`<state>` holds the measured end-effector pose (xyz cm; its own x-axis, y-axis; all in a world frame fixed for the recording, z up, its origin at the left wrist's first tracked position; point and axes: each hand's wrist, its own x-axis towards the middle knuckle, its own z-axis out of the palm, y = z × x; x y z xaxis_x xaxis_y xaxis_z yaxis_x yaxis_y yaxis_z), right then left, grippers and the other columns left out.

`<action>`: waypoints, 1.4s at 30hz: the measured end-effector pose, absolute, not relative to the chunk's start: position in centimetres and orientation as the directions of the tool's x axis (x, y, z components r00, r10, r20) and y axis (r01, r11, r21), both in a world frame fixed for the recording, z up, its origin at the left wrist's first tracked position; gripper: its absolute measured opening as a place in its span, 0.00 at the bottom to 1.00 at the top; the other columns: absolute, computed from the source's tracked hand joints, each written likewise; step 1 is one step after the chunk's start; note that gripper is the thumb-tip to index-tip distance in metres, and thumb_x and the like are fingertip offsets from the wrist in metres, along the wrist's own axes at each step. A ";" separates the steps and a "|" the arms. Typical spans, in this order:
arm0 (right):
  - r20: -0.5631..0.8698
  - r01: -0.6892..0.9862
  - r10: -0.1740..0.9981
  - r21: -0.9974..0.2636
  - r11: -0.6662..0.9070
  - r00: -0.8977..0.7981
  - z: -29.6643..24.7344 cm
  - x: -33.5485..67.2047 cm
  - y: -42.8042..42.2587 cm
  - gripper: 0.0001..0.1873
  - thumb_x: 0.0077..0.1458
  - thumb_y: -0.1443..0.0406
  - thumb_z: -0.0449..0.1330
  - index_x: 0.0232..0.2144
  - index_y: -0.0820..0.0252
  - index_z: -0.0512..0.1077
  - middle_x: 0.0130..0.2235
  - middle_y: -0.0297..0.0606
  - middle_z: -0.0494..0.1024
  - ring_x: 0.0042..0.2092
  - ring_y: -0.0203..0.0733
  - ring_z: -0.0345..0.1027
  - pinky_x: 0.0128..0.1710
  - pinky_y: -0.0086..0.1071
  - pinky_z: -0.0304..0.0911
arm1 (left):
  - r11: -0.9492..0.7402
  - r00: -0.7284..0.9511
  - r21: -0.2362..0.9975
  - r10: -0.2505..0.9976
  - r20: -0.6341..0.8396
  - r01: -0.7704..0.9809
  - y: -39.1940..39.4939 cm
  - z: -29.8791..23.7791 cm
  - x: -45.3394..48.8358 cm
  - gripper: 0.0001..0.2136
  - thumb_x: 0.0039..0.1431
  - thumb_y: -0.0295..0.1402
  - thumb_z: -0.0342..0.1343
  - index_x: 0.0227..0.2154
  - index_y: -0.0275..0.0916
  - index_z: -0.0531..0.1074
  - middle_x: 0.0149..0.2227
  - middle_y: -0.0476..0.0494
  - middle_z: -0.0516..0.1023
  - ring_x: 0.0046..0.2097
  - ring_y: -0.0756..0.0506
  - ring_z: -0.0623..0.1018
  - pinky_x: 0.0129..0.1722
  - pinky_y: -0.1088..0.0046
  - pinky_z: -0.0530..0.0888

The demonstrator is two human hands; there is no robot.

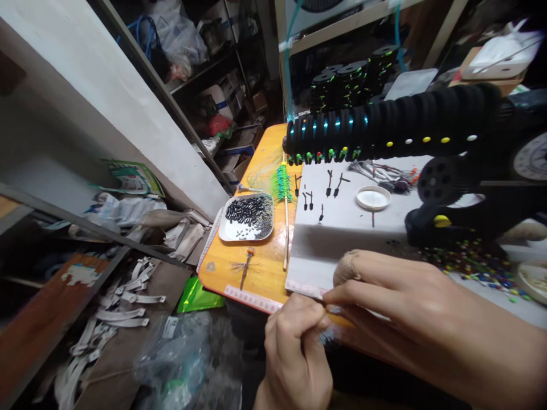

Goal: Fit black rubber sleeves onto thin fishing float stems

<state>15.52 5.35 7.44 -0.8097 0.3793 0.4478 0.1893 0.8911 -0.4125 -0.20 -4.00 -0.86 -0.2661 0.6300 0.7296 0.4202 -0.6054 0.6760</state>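
Observation:
My left hand (297, 350) is closed in a fist-like pinch at the table's front edge. Against it, the fingertips of my right hand (393, 290) are pressed together; a tan wrap (347, 267) covers one of its fingertips. Whatever lies between the fingers is too small or hidden to make out. Just beyond the hands is a white board (316, 245) with a measuring tape (305, 288) along its front edge. Small black pieces with short stems (329, 185) lie scattered on it, near a shallow white round dish (373, 198).
A white tray (224, 230) of small black tubes stands on the orange table (265, 267), left of a stick (286, 239) wound with green line. A row of black spools (393, 117) overhangs the board. Coloured beads (482, 267) are heaped at right. Shelving (213, 62) stands behind.

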 end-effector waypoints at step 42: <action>0.466 -0.017 0.403 -0.671 0.741 -0.787 8.0 16.0 6.0 0.10 0.65 0.72 0.62 0.45 0.55 0.78 0.37 0.36 0.79 0.35 0.35 0.76 0.32 0.23 0.70 | -0.269 -0.355 0.929 0.919 0.170 -0.253 -5.1 0.4 1.3 0.05 0.74 0.34 0.53 0.40 0.43 0.70 0.34 0.50 0.70 0.30 0.53 0.69 0.27 0.82 0.65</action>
<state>16.05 6.04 7.98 -0.7873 0.4033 0.4663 -0.0174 0.7414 -0.6708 1.30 -5.06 0.41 -0.3552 0.9193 0.1697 -0.2529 -0.2693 0.9293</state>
